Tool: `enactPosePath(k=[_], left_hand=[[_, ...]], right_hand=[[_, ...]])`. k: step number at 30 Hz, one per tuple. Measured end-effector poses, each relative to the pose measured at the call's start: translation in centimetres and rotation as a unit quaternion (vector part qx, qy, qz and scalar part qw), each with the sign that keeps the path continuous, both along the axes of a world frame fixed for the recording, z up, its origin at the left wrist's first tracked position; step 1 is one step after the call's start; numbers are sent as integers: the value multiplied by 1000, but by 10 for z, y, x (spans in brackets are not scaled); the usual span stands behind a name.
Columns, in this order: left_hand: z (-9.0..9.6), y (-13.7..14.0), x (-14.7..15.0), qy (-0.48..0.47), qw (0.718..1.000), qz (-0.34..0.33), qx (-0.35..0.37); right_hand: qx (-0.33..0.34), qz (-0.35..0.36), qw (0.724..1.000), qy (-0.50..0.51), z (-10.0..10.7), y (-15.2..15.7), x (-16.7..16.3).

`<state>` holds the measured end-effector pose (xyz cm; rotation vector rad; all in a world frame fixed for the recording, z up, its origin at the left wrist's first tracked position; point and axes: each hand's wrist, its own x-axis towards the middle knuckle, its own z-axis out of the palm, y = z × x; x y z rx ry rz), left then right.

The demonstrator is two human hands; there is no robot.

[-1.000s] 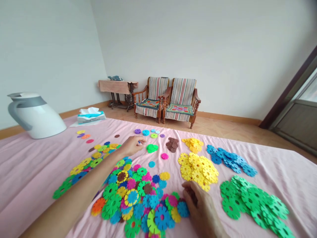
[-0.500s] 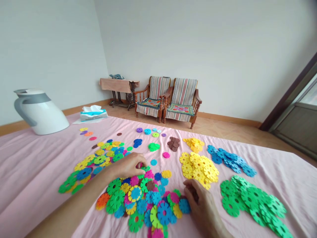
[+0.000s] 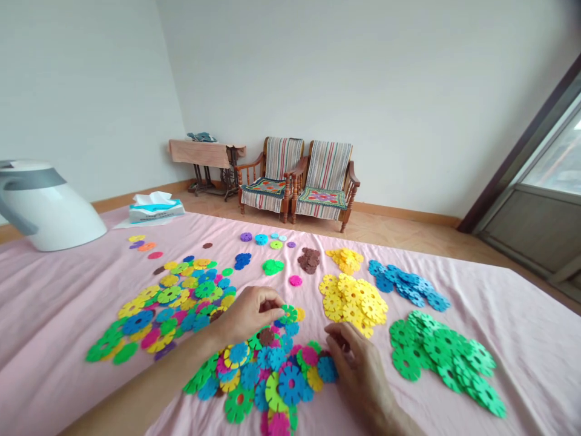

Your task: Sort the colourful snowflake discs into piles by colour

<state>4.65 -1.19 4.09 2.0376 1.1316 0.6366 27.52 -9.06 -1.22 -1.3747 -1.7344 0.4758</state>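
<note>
My left hand [image 3: 255,312] reaches over the mixed pile. Its thumb and fingertips pinch a green snowflake disc [image 3: 289,313], a flat plastic piece with a notched edge. My right hand [image 3: 358,357] rests loosely curled at the right edge of the mixed disc pile [image 3: 272,360]; thumb and index are apart, with nothing visible between them. A blue disc [image 3: 327,369] lies beside its thumb. Just beyond that hand is a heap of yellow discs [image 3: 354,300], and to its right a heap of green discs [image 3: 442,351].
Blue discs [image 3: 408,283], smaller yellow discs [image 3: 345,260] and brown discs [image 3: 309,260] lie in groups farther back. More mixed discs [image 3: 167,297] spread at left. A white jug [image 3: 63,212] and a tissue box [image 3: 157,209] stand at the back left of the pink cloth [image 3: 91,272].
My left hand has moved right with the green disc, out over the right side of the mixed pile. The right hand stays near the same spot. The view has shifted slightly right.
</note>
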Motion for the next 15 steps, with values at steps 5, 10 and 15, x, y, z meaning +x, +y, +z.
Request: enactPosePath(k=[5, 10, 15], left_hand=[[2, -27, 24, -12, 999, -44, 25], [1, -40, 33, -12, 994, -89, 58], [-7, -40, 33, -29, 993, -51, 104]], right_hand=[[36, 61, 997, 26, 7, -8, -6], [35, 100, 994, 39, 10, -15, -16], [44, -9, 999, 14, 10, -3, -1]])
